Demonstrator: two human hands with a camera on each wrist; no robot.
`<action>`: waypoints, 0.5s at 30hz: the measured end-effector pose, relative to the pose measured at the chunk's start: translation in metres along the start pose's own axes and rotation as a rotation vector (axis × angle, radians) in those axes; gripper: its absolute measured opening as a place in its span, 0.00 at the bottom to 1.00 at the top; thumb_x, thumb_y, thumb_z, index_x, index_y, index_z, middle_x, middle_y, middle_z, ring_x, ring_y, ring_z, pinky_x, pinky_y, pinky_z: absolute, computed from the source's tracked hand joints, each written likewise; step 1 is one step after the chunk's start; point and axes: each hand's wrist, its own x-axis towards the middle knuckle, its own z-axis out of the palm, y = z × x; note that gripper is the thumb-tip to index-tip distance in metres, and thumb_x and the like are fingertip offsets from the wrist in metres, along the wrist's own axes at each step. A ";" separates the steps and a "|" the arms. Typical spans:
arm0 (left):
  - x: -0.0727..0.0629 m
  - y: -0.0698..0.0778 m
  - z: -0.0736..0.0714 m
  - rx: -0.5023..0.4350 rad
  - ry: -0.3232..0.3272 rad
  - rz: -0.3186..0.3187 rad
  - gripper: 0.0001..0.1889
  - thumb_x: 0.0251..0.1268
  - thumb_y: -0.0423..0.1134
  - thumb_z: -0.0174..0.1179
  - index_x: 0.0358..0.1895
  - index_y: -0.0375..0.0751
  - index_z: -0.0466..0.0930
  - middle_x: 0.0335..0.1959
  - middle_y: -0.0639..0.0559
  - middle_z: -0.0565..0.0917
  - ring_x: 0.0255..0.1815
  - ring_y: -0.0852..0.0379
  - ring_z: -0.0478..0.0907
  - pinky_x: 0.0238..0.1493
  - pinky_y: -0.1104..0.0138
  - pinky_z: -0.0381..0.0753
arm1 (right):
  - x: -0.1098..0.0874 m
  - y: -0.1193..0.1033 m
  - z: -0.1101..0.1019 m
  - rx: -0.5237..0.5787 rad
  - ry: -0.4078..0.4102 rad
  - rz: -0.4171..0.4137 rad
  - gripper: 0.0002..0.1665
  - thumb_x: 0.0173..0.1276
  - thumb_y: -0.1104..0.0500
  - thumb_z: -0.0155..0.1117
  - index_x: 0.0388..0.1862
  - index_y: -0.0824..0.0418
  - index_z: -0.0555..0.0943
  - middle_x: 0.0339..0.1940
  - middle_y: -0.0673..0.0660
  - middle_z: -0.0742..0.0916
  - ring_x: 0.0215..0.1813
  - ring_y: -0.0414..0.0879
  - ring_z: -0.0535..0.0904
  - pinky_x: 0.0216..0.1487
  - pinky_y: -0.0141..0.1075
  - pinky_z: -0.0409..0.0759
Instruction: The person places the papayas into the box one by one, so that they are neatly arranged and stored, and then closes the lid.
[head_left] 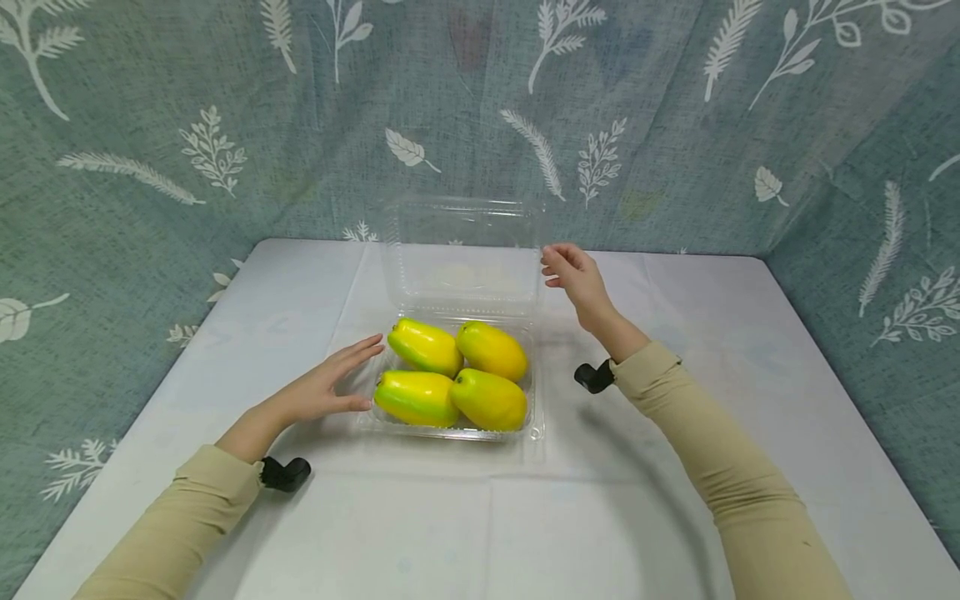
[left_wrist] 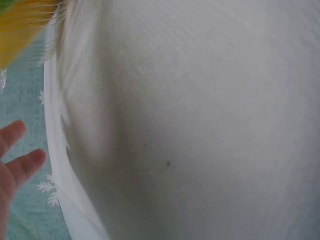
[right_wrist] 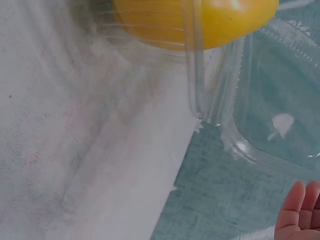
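Observation:
Several yellow-green mango-like fruits [head_left: 491,400] lie in two rows inside a clear plastic clamshell box [head_left: 465,434]. Its transparent lid [head_left: 465,279] is raised at the back, tilted up from the hinge. My left hand [head_left: 326,387] is spread beside the box's left side, fingers extended toward the fruits. By the lid's right edge is my right hand [head_left: 577,279], its fingers loosely bent; contact with the rim cannot be made out for sure. In the right wrist view, fingertips [right_wrist: 295,205] appear just below the lid's edge, and one fruit [right_wrist: 235,20] shows through the plastic.
A white cloth [head_left: 450,533] covers the table. Green-grey fabric with white leaf prints [head_left: 450,108] hangs behind and at both sides. A black wrist-worn device [head_left: 285,474] sits on the left wrist, another [head_left: 594,377] on the right.

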 end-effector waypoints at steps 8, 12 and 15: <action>0.004 0.011 -0.021 -0.052 0.170 -0.075 0.35 0.61 0.38 0.59 0.70 0.43 0.54 0.70 0.40 0.58 0.68 0.37 0.55 0.61 0.41 0.57 | -0.006 -0.008 -0.002 0.008 0.022 -0.043 0.28 0.73 0.50 0.43 0.57 0.73 0.68 0.37 0.48 0.76 0.42 0.45 0.73 0.45 0.32 0.73; 0.020 0.033 -0.047 -0.054 0.381 -0.071 0.29 0.65 0.39 0.55 0.69 0.40 0.58 0.65 0.38 0.65 0.61 0.37 0.65 0.57 0.45 0.64 | -0.009 -0.012 -0.003 -0.006 0.024 -0.073 0.26 0.74 0.50 0.43 0.56 0.72 0.69 0.37 0.49 0.76 0.42 0.44 0.73 0.46 0.33 0.73; 0.035 0.052 -0.069 -0.023 0.454 -0.087 0.29 0.67 0.43 0.52 0.69 0.41 0.57 0.65 0.38 0.66 0.61 0.37 0.66 0.56 0.45 0.66 | -0.011 -0.017 -0.003 -0.002 0.032 -0.100 0.25 0.74 0.51 0.43 0.54 0.71 0.70 0.37 0.49 0.76 0.41 0.43 0.73 0.46 0.33 0.73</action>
